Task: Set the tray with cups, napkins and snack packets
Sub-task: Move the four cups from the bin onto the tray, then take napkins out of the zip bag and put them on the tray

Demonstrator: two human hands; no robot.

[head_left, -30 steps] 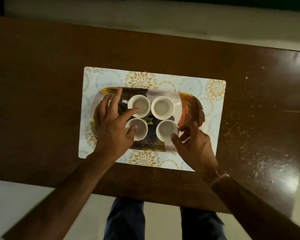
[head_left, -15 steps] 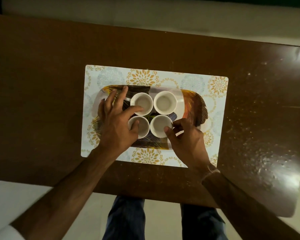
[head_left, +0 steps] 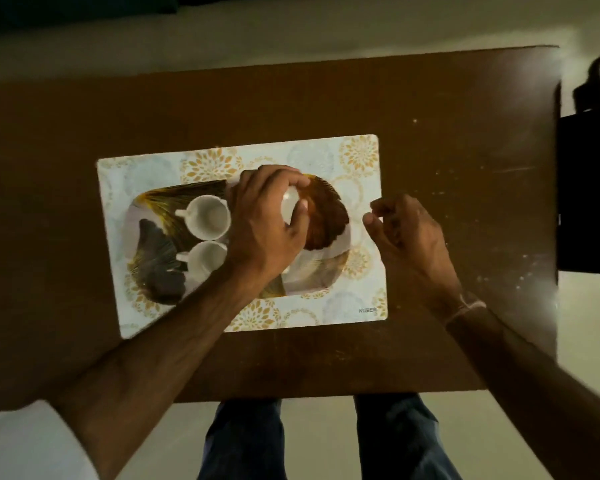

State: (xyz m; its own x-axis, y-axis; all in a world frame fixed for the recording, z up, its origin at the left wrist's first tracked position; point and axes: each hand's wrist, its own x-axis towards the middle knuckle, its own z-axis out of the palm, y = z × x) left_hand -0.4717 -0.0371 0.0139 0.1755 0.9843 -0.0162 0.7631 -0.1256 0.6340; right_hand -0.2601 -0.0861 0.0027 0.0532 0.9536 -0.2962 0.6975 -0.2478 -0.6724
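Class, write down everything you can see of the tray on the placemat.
The tray is a rounded rectangle with a raised rim, glossy like plastic, printed with gold, brown and grey feather-like shapes on white. It lies flat on the floral placemat, nearer its left side. Two white cups stand open on its left half, handles pointing left. The left hand reaches across its middle, closed on another white cup. The right hand is apart, off its right edge.

A single head-worn wide-angle view looks steeply down from above the table's near edge, facing its far edge. The table (head_left: 84, 133) fills the frame, close enough to show both forearms.
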